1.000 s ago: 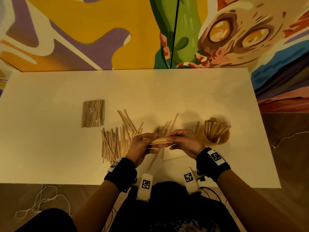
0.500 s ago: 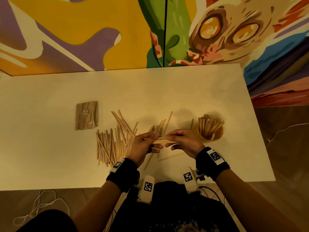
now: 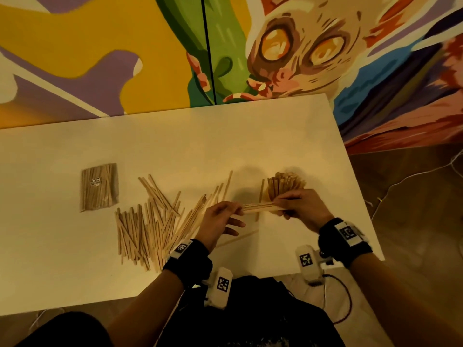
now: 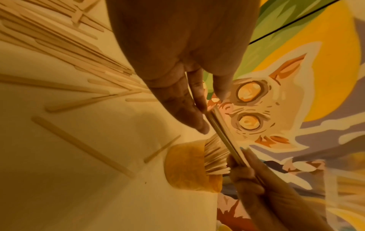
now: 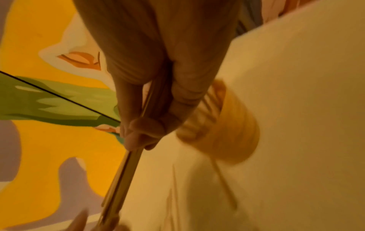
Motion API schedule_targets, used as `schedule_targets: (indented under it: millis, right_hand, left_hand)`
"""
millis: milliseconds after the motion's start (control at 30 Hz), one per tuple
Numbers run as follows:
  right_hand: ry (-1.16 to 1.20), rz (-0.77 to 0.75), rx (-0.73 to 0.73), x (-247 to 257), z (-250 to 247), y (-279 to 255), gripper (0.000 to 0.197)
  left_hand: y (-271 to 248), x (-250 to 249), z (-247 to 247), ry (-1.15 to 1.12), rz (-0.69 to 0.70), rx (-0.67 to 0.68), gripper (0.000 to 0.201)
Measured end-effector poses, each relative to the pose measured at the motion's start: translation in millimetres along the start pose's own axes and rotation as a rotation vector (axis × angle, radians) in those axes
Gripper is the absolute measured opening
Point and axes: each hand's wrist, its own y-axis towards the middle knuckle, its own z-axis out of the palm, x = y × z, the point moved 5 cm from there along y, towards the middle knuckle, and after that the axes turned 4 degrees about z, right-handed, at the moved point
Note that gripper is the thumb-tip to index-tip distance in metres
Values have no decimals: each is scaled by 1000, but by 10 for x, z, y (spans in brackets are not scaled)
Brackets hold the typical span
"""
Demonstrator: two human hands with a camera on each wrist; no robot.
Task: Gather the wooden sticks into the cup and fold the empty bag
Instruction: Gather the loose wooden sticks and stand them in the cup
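A small bundle of wooden sticks (image 3: 258, 207) is held level above the table between both hands. My left hand (image 3: 235, 214) pinches its left end with thumb and fingertips (image 4: 197, 100). My right hand (image 3: 283, 209) grips the right end, just in front of the orange cup (image 4: 185, 165), which stands packed with upright sticks (image 3: 285, 184). In the right wrist view the bundle (image 5: 122, 176) runs out below my curled fingers (image 5: 146, 129), with the cup (image 5: 237, 132) blurred beside them. Several loose sticks (image 3: 147, 226) lie spread to my left. A clear bag (image 3: 99, 187) with sticks inside lies further left.
The white table (image 3: 225, 146) ends near my right wrist at its right edge (image 3: 360, 196). A single stick (image 3: 238, 239) lies under my hands and another (image 3: 261, 194) leans by the cup. A painted wall stands behind the table. Cables lie on the floor at right.
Both hands have carried the bundle to the right, so my right hand is now right beside the cup. The piles on the table have not moved.
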Motion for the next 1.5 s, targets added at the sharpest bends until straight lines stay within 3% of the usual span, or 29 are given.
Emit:
schedule_targets:
  millis: [100,233,400,500,633,867,1067,1233,1333,1433,1500]
  right_hand:
    - [-172,-93,-101,282,-511,6,9]
    - [-587,-139,-166,594,-859,51,3]
    - [-1022,-194,-30,561,-548,263,13]
    - [-1230,-220,57,374,-316,429,5]
    - [-1359,-272,128,167,-103,546,9]
    - [-1199,-328,78,315,-247,484,19]
    - [-1156,-529,-26,620,-327,358,29]
    - [-1060,-603,-65,725,-343,313,23]
    - [-744,-573,-46,737,-356,224,12]
    - [-294,-390,33,602,-316,149,21]
    - [-153,-304,59,437,-221,112,25]
  left_hand:
    - [53,55,-34,111,-10,-24,30]
    - [79,188,-183,192,-47,-61,29]
    - [63,358,-388,297,-99,-72,24]
    - [90,460,-533,546,-112,-48,15]
    - [53,575,-702,889,-82,-24,8]
    - [-117,633,-942,988,-26,-241,10]
    - [-109,590,-1191,1140,-28,-407,44]
    - [141,587,-1272,1302,-156,-374,75]
    - [247,629,-1231,1397,-204,-346,91]
    - [277,604,-1104,1493,-165,-329,97]
    - [314,630,-1081,1525,-154,-319,98]
